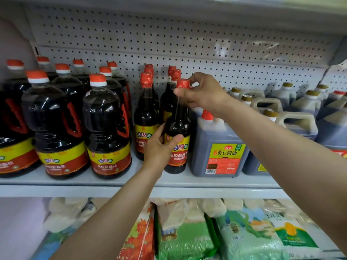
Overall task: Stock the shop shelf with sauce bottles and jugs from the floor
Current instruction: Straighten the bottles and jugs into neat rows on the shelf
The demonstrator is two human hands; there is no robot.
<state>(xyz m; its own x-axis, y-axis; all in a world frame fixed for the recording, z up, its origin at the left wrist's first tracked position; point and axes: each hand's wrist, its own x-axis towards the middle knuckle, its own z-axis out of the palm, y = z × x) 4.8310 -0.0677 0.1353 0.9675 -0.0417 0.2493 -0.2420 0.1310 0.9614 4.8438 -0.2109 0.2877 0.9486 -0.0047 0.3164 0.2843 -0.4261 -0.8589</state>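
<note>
Grey pegboard backs the shop shelf [120,182] in front of me, and both my arms reach up to it. My right hand [201,94] pinches the red foil cap of a slim sauce bottle [177,128], thumb on the near side of the neck and fingers curled over the top. My left hand [159,147] wraps the lower body of that same bottle from the left, thumb lying across its yellow and red label. The bottle stands upright at the front edge of the shelf, dark brown liquid filling it up into the narrow neck.

Just behind and left of my left hand stand more slim bottles [146,117] of the same kind, in two short rows running back to the pegboard. Further left of that hand are big round jugs [107,128] with red handles, orange caps and matching labels. Just beside my right wrist sits a square jug [217,147] of dark sauce with a red cap and a yellow, green and red label, with more pale-handled jugs [298,124] under and beyond my right forearm. Below my arms, bagged goods [187,233] lie on the lower shelf.
</note>
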